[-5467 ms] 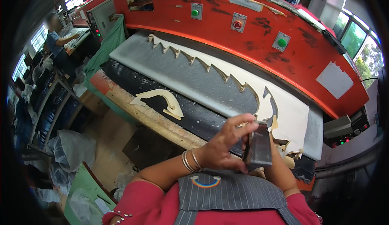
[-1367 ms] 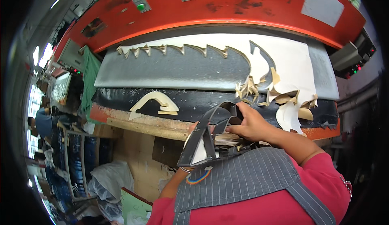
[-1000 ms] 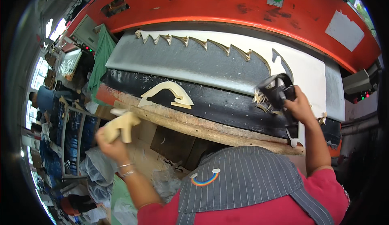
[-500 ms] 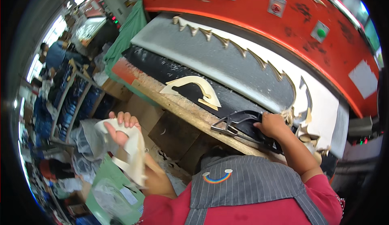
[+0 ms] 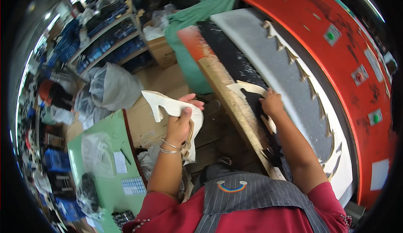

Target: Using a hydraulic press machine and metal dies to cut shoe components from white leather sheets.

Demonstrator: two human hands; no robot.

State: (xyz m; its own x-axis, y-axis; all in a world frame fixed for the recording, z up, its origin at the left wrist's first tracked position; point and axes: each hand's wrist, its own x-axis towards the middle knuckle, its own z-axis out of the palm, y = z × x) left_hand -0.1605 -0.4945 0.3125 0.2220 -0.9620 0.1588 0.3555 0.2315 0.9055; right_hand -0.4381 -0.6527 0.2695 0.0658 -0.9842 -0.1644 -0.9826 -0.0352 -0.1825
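My left hand (image 5: 181,121) is closed around a small stack of cream curved cut-outs (image 5: 166,103), thumb on top and fingers behind. The sheets are thick and soft-looking, with pale brown edges. On the black strip at the front of the red machine lies another cream curved cut-out (image 5: 240,87), arched like a hook. My right hand (image 5: 273,103) has its fingers curled at the outer edge of that arch, covering part of it. Nearer to me along the strip, partly behind my right forearm, sits a black metal cutting die (image 5: 275,155).
A cream sheet (image 5: 342,166) with a scalloped cut edge lies on the grey bed (image 5: 252,31). The red machine (image 5: 336,61) carries green and red buttons. A wooden ledge (image 5: 228,103) edges the strip. At left stand a green table (image 5: 105,126), plastic bags (image 5: 115,86) and shelves.
My view has turned to the left. My right hand has left the cutting die and reached the cream cut-out on the strip. The left hand still holds its stack, now turned another way.
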